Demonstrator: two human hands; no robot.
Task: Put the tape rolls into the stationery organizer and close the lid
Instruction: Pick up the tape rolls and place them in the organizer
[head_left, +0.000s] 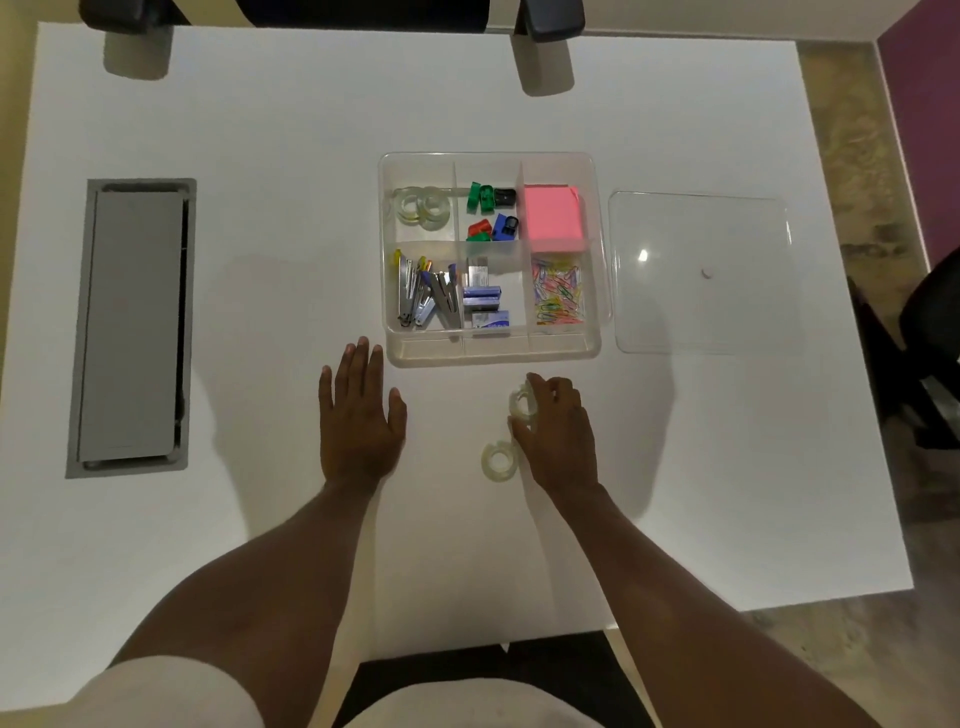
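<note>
A clear stationery organizer (493, 358) sits open in the middle of the white table. Its far-left compartment holds two clear tape rolls (422, 208). The clear lid (701, 312) lies flat to the organizer's right. My right hand (558, 436) is closed around a clear tape roll (521, 402) just in front of the organizer. Another clear tape roll (497, 461) lies flat on the table beside that hand's thumb. My left hand (360, 415) rests flat on the table, fingers spread, near the organizer's front-left corner, holding nothing.
The other compartments hold sharpeners (491, 210), pink sticky notes (551, 218), staplers (426, 296), staple boxes (485, 306) and coloured paper clips (558, 293). A grey cable hatch (132, 327) is set into the table at left. Chair arms (550, 21) stand at the far edge.
</note>
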